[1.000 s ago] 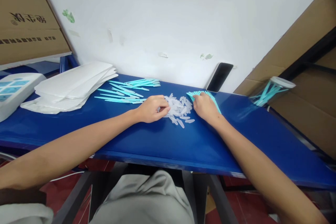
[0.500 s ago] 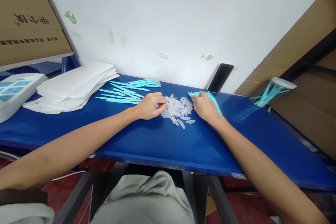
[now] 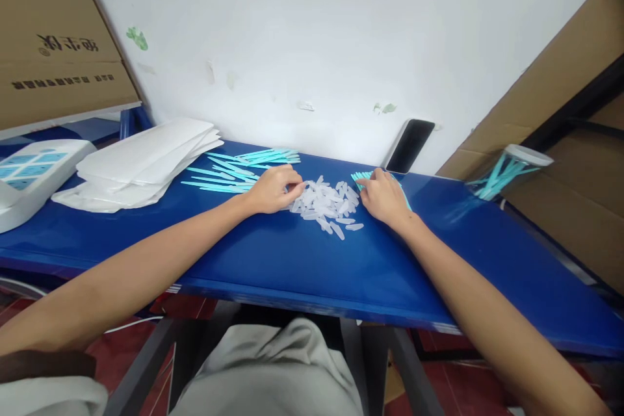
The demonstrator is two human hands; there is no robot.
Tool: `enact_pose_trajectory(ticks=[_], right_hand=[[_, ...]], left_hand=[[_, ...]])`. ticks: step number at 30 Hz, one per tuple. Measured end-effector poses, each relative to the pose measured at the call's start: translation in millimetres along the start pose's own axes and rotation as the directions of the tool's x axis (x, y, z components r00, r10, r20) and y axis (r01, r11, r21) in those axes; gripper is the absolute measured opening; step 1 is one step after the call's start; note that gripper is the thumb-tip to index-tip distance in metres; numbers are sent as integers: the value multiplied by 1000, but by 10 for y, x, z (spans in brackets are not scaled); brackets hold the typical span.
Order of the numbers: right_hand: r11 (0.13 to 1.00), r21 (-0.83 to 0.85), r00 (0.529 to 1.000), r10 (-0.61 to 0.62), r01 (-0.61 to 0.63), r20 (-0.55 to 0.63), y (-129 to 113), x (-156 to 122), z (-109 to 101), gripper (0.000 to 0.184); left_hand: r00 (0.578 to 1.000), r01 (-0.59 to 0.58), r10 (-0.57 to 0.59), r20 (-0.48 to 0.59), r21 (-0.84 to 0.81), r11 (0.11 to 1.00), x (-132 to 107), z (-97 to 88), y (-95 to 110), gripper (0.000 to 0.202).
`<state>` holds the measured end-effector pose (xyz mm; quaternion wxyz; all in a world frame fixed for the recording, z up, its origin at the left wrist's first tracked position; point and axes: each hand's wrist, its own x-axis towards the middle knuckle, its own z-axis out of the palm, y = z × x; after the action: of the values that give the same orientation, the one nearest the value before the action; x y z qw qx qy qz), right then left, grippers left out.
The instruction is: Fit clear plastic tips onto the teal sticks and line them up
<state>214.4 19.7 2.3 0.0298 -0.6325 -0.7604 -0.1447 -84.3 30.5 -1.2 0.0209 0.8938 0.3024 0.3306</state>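
Observation:
A heap of small clear plastic caps (image 3: 325, 206) lies in the middle of the blue table (image 3: 302, 260). My left hand (image 3: 273, 188) rests at the heap's left edge, fingers curled and pinched on caps I cannot make out singly. My right hand (image 3: 385, 197) lies on the heap's right side, fingers bent over a bundle of teal sticks (image 3: 363, 175); whether it grips them is hidden. More teal sticks (image 3: 238, 169) are spread out to the left of my left hand.
A stack of white bags (image 3: 141, 162) and a white device (image 3: 29, 175) lie at the left. A black phone (image 3: 408, 145) leans on the wall. A clear jar of teal sticks (image 3: 507, 166) lies at the right by cardboard boxes (image 3: 560, 91).
My left hand has drawn back slightly to the left along the heap's edge. The right hand has barely shifted. The view has drifted a little.

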Motion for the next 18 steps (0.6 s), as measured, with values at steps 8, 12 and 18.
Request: enact_pose_trajectory(ticks=[8,12,18], right_hand=[[1000,-16,1000,-19,18,-17,30,-6,15,46],[999,8,998,-46,46,-35,67,8,61,44],[996,40,996,-80,81,-30,72,14,60,45]], left_hand=[[932,294,-344,111,322,900,-44,-150,-471,50],[900,336,-402,166,323,885,-57,-172,-518,50],[933,314,-354,65,330,890,-14,-186,-463,43]])
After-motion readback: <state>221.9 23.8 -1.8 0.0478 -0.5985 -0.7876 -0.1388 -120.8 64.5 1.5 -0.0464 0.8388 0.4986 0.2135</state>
